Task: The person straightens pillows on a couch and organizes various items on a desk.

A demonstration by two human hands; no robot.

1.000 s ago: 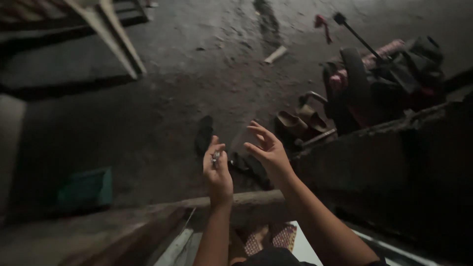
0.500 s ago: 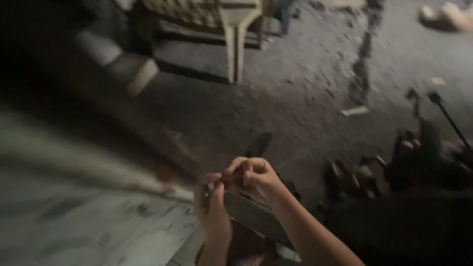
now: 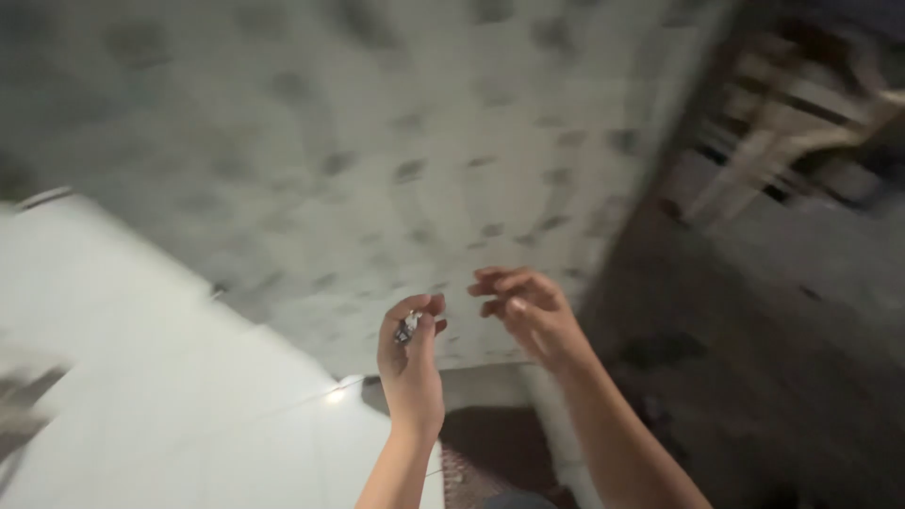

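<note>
My left hand [image 3: 411,353] is raised in front of me, fingers pinched around a small shiny object [image 3: 407,327] whose kind I cannot make out. My right hand [image 3: 528,309] hovers just to its right, fingers curled and apart, holding nothing. The two hands are close but not touching. Behind them is a pale, speckled wall or floor surface [image 3: 377,141], blurred by motion.
A smooth white tiled surface [image 3: 141,377] fills the lower left. A pale plastic chair [image 3: 801,113] stands at the upper right on dark rough ground [image 3: 754,358]. A patterned cloth [image 3: 490,452] lies below my arms.
The view has swung left, from the dark yard with sandals and a motorbike to the pale wall. My hands met at the small object, then parted; the left still pinches it.
</note>
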